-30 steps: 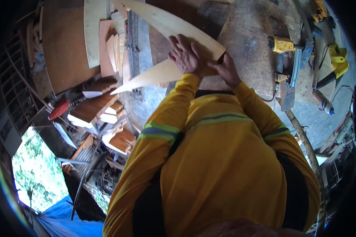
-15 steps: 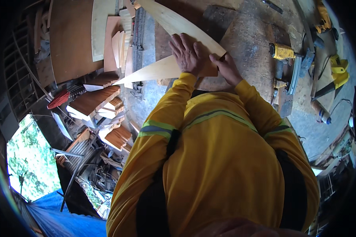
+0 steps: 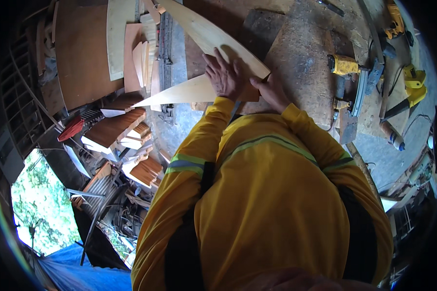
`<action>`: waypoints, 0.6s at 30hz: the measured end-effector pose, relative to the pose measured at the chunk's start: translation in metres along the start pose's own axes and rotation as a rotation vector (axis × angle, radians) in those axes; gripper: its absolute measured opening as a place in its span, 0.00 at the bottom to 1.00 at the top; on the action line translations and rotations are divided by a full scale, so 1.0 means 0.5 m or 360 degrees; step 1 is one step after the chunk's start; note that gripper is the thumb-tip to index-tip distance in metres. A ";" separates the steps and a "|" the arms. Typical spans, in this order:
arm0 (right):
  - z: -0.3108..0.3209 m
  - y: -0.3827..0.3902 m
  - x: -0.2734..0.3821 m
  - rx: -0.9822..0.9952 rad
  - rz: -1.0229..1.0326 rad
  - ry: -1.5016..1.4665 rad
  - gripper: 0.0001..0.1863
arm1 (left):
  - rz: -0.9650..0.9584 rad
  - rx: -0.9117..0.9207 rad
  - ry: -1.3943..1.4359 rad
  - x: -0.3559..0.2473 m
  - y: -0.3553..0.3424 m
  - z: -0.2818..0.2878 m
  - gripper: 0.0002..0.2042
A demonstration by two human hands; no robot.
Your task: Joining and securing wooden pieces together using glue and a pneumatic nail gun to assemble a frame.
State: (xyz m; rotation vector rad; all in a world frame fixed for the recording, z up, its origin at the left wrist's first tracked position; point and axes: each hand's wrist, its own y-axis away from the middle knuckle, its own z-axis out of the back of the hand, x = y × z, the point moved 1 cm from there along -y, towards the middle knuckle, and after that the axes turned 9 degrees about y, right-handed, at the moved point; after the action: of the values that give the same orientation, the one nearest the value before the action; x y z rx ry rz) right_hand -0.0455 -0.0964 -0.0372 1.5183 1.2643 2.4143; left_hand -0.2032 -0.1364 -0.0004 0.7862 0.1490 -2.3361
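Two pale tapered boards are noted at the near side of the desk (image 3: 296, 53): a far board (image 3: 204, 31) and a near board (image 3: 187, 93). Their wider ends are brought together at the hands; whether they are joined or merely overlapped cannot be told. The long axis of the far board is directed from near right to far left; that of the near board is directed almost straight left, to a point. Both boards are extended leftward from the fingers. The meeting area is partly covered by the left hand (image 3: 223, 77), laid palm down with its fingers spread; nothing is seen to be gripped by it. The far board's right end is nearest to the right hand (image 3: 274, 92), whose thumb is set there; its other fingers are hidden, so their closure cannot be told. To the right, a yellow power tool (image 3: 345, 65) is placed, with a yellow-handled saw (image 3: 416, 94) farther right. To the left, well apart, brown boards (image 3: 114, 128) are stacked.
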 end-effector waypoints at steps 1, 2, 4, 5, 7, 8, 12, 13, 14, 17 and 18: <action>-0.006 -0.005 -0.001 -0.0084 -0.0043 -0.0025 0.33 | -0.0018 -0.0020 -0.0051 0.007 0.001 -0.009 0.39; -0.005 -0.009 -0.003 -0.0076 -0.0043 -0.0011 0.33 | -0.0036 -0.0040 -0.0101 0.012 0.002 -0.020 0.39; 0.001 -0.005 -0.003 0.0108 -0.0166 -0.0098 0.34 | -0.0036 -0.0061 -0.0145 0.017 0.012 -0.040 0.39; 0.001 0.002 0.001 0.0201 -0.0231 -0.0140 0.34 | -0.0062 -0.0082 -0.0192 0.016 0.024 -0.049 0.39; -0.002 0.008 -0.049 0.0191 -0.0223 -0.0234 0.34 | -0.0144 -0.0126 -0.0267 -0.002 0.029 -0.064 0.40; -0.006 0.011 -0.074 0.0190 -0.0213 -0.0341 0.33 | -0.0138 -0.0130 -0.0253 -0.004 0.029 -0.065 0.40; 0.008 0.016 -0.062 0.0302 -0.0341 -0.0439 0.32 | -0.0079 0.0032 -0.0067 0.004 0.058 -0.056 0.41; 0.011 0.016 -0.058 0.0344 -0.0400 -0.0445 0.31 | -0.0110 -0.0018 -0.0083 0.005 0.068 -0.062 0.41; 0.007 0.019 -0.057 0.0356 -0.0399 -0.0428 0.31 | -0.0143 -0.0075 -0.0099 0.000 0.069 -0.063 0.41; -0.005 0.048 -0.053 0.0258 -0.0209 -0.0601 0.30 | -0.0175 -0.0150 -0.0074 -0.004 0.042 -0.065 0.41; -0.002 0.038 -0.049 0.0270 -0.0204 -0.0589 0.30 | -0.0188 -0.0157 -0.0036 -0.004 0.025 -0.067 0.40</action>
State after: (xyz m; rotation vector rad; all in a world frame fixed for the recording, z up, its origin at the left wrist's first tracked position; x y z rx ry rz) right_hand -0.0260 -0.1200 -0.0436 1.7598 1.4545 1.8755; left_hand -0.1775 -0.1349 -0.0253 0.7197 0.3063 -2.4269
